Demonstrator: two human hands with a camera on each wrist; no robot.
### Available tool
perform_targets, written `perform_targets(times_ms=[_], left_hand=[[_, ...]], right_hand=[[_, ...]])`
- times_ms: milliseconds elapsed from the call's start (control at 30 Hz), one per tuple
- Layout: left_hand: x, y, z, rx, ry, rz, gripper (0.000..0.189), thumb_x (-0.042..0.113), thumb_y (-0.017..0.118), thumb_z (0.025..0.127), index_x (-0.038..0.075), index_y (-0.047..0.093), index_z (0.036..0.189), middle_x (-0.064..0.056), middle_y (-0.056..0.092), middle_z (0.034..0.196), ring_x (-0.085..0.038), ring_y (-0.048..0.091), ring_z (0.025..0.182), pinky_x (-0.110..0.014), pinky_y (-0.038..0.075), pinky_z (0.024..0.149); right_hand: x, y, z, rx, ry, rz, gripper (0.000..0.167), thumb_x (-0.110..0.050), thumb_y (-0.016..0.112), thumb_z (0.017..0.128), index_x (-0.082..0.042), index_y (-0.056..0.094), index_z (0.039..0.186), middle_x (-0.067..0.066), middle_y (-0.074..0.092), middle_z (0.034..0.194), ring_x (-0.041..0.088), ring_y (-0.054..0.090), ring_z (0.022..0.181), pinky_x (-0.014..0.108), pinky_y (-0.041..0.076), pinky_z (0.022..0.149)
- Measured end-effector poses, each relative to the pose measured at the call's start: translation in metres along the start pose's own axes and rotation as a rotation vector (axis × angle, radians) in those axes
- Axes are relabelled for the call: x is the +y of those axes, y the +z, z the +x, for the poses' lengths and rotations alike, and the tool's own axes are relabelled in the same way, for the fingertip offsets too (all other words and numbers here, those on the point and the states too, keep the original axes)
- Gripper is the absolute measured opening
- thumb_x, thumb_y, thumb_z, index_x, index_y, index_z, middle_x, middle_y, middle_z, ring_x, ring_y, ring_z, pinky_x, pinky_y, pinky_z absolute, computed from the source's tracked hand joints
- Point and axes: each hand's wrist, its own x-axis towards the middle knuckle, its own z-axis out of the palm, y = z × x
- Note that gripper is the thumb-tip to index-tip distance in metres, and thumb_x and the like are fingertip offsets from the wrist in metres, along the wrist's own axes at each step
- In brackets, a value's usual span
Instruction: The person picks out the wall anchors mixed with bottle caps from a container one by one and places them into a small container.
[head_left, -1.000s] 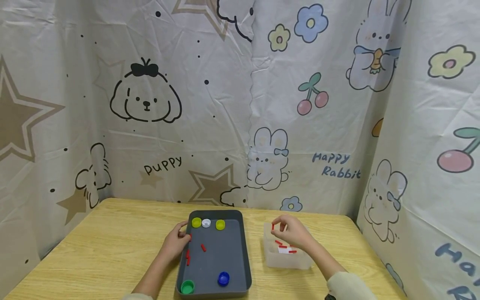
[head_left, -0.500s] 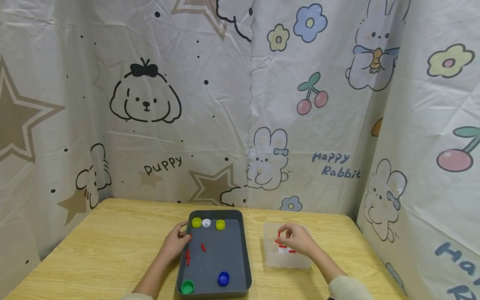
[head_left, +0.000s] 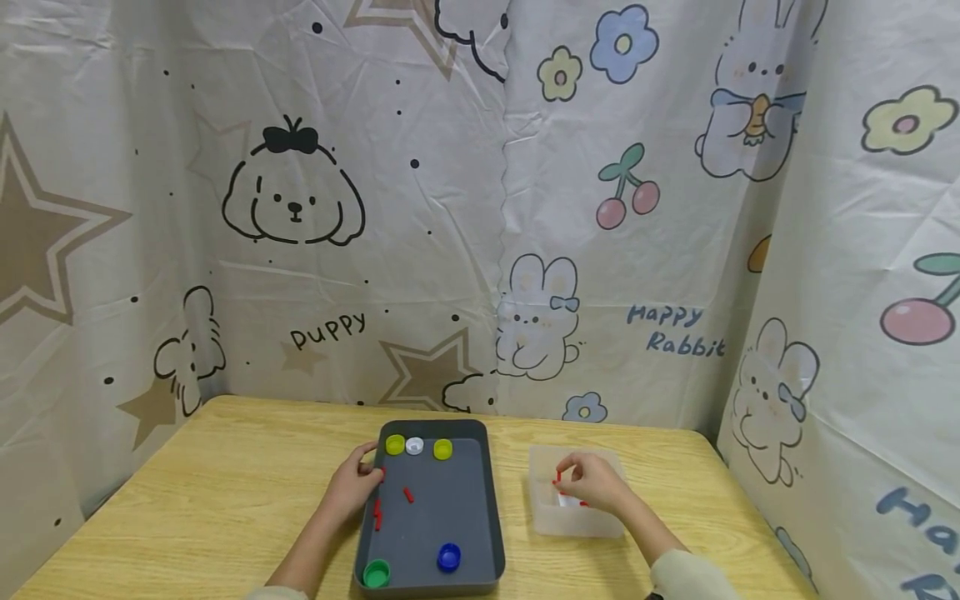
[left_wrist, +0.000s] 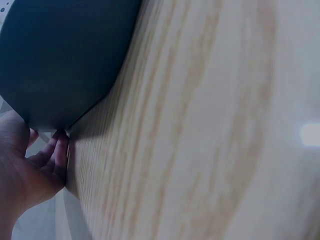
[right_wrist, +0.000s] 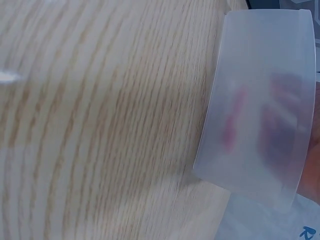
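My left hand [head_left: 352, 485] holds the left rim of a dark grey tray [head_left: 480, 517], with the thumb over the edge. In the left wrist view, the fingers meet the outside of the tray's wall. Over a translucent plastic box [head_left: 542, 518], my right hand [head_left: 596, 483] pinches a small upright red stick [head_left: 558, 476] between thumb and fingertips. More red sticks lie in the box, partly hidden by the hand. In the right wrist view, the box wall blurs the fingers and a red shape behind it.
Inside the tray are yellow caps [head_left: 443, 450], a white cap [head_left: 414, 446], a green cap [head_left: 377, 573], a blue cap [head_left: 449, 557] and several red sticks [head_left: 408, 495]. Tray and box stand apart on a wooden table [head_left: 247, 467]. A printed curtain [head_left: 420, 250] hangs around it.
My right hand has moved slightly right and down into the box with the red stick between its fingers. The left hand stays at the tray's rim.
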Motion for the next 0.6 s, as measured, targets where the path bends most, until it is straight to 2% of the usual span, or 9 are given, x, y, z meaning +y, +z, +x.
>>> perform_targets(times_ms=[200, 367, 533, 600], left_hand=[[0.0035, -0.001, -0.0024, 0.0, 0.001, -0.004, 0.051, 0.011, 0.054, 0.087, 0.003, 0.043, 0.136, -0.018, 0.062, 0.104, -0.025, 0.058, 0.091, -0.041, 0.049, 0.083], [0.0005, -0.0003, -0.0017, 0.016, 0.041, -0.013, 0.05, 0.013, 0.054, 0.085, 0.003, 0.046, 0.133, -0.017, 0.063, 0.099, -0.022, 0.058, 0.087, -0.038, 0.049, 0.079], [0.0012, -0.0006, -0.0017, 0.012, 0.033, -0.003, 0.05, 0.012, 0.055, 0.086, 0.003, 0.045, 0.134, -0.018, 0.064, 0.101, -0.022, 0.059, 0.089, -0.039, 0.05, 0.079], [0.0021, -0.0007, -0.0012, 0.002, 0.014, -0.005, 0.051, 0.01, 0.054, 0.086, 0.002, 0.044, 0.136, -0.019, 0.063, 0.104, -0.026, 0.059, 0.093, -0.043, 0.049, 0.083]], right_hand=[[0.0022, 0.0004, 0.0011, -0.011, 0.004, 0.001, 0.028, -0.011, 0.07, 0.078, 0.003, 0.063, 0.101, 0.001, 0.05, 0.066, 0.009, 0.044, 0.046, 0.023, 0.041, 0.044], [0.0029, -0.0001, 0.0007, -0.016, 0.001, -0.001, 0.028, -0.009, 0.068, 0.078, 0.004, 0.063, 0.103, 0.002, 0.05, 0.066, 0.009, 0.043, 0.048, 0.023, 0.039, 0.045], [-0.0023, -0.0024, 0.0006, 0.026, 0.017, -0.036, 0.025, -0.011, 0.069, 0.079, 0.0, 0.065, 0.101, 0.003, 0.052, 0.069, 0.012, 0.045, 0.053, 0.024, 0.038, 0.047], [-0.0064, -0.0037, 0.0018, 0.049, 0.028, -0.051, 0.023, -0.012, 0.069, 0.079, -0.002, 0.066, 0.1, 0.003, 0.052, 0.071, 0.012, 0.045, 0.055, 0.025, 0.038, 0.047]])
